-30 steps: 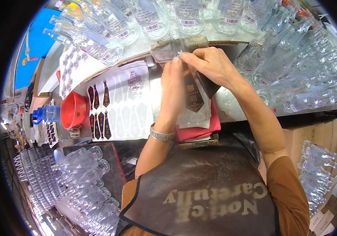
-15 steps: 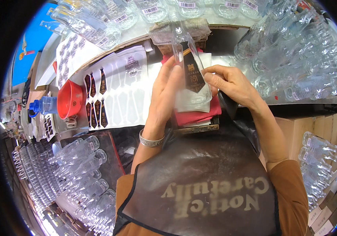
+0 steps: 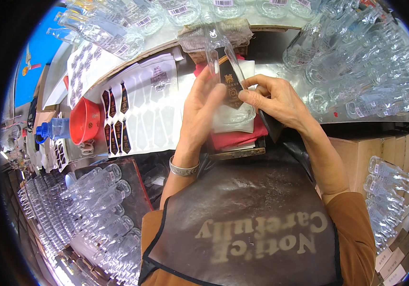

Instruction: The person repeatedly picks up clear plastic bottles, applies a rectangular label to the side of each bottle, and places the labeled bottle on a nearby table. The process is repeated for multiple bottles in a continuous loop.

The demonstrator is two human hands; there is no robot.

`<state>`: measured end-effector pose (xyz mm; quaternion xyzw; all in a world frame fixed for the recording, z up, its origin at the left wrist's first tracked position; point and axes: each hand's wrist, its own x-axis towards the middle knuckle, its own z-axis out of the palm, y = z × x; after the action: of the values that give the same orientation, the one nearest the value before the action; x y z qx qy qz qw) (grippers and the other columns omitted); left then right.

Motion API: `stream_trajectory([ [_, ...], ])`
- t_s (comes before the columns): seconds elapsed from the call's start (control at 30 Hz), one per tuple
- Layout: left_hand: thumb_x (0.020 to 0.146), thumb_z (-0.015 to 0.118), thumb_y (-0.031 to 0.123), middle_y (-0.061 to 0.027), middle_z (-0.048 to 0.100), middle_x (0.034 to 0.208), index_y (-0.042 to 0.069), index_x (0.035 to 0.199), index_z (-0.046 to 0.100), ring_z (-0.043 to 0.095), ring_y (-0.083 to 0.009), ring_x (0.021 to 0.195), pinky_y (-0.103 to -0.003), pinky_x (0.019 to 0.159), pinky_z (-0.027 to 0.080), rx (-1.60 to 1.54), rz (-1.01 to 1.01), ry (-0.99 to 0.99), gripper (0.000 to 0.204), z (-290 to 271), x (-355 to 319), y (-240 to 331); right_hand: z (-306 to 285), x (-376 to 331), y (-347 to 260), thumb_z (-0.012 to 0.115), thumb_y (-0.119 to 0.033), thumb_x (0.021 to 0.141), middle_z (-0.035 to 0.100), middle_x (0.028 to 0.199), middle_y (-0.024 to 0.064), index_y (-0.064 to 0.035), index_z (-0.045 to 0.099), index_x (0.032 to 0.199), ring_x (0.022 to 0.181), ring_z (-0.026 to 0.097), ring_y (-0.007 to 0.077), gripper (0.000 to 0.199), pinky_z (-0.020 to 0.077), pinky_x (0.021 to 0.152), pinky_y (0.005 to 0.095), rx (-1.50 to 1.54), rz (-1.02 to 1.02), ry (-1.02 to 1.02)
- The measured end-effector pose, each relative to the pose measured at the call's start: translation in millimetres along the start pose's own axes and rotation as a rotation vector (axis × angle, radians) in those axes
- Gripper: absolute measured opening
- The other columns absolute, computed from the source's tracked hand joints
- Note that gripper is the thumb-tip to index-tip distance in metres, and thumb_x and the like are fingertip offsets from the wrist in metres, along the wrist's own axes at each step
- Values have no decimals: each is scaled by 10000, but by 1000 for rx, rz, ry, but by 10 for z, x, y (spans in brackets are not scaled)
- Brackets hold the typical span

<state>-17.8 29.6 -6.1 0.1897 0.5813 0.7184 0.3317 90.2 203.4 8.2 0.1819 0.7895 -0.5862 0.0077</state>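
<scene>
The bottle (image 3: 237,116) is clear; its label (image 3: 232,95) black with gold markings; the bowl (image 3: 86,121) red; the apron (image 3: 252,195) brown.

Quantity one: red bowl (image 3: 84,125). Right of the bowl: six dark tie-shaped labels (image 3: 124,99) on white backing (image 3: 170,114); two hands (image 3: 198,110); one bottle (image 3: 231,88) between them. Left of the bowl: one blue-capped container (image 3: 58,128).

A grey metal worktop (image 3: 272,61) carries a white sheet (image 3: 149,119) of dark tie-shaped labels (image 3: 124,99) at 10 o'clock. At 9, a red bowl (image 3: 84,125) sits beside a blue-capped jug (image 3: 60,128); clear glass bottles (image 3: 331,78) crowd it at 2.
</scene>
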Motion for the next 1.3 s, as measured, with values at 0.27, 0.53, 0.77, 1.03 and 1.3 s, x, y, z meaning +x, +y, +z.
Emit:
stream_trajectory([
  [0.27, 1035, 569, 309, -76, 518, 1198, -48, 1433, 439, 487, -139, 1054, -276, 887, 405, 28, -53, 114, 550, -24, 199, 122, -165, 103, 212, 576, -349, 1029, 646, 754, 12, 43, 668, 1145, 695, 564, 83, 419, 453, 718, 244, 329, 0, 4],
  [0.53, 998, 633, 380, 89, 433, 739, -12, 1110, 611, 344, -3, 598, -178, 518, 277, 118, 3, 216, 408, 122, 548, 216, -218, 151, 244, 586, -232, 1015, 643, 983, 27, -3, 601, 1251, 895, 634, 82, 328, 528, 808, 239, 778, 62, 105],
  [0.77, 998, 633, 365, 46, 551, 813, -52, 1181, 573, 446, -5, 674, -174, 562, 342, 151, -11, 203, 459, 143, 509, 246, -226, 185, 189, 617, -126, 933, 620, 1091, 55, -6, 565, 1293, 1009, 595, 108, 382, 480, 923, 273, 648, -63, 171],
  [1.03, 1026, 587, 372, 30, 604, 820, -25, 1138, 610, 452, -2, 661, -180, 577, 368, 139, 8, 219, 413, 171, 509, 214, -204, 264, -10, 626, -81, 926, 633, 1104, 49, -13, 601, 1251, 1014, 580, 91, 333, 479, 905, 258, 481, -211, 230],
  [1.3, 1030, 542, 455, 1, 613, 937, 16, 1123, 605, 508, -47, 762, -196, 636, 406, -152, -20, 124, 453, 53, 608, -28, -239, 595, -392, 641, -70, 903, 688, 1062, 69, -20, 660, 1162, 969, 628, 118, 265, 504, 872, 268, -154, -607, 444],
])
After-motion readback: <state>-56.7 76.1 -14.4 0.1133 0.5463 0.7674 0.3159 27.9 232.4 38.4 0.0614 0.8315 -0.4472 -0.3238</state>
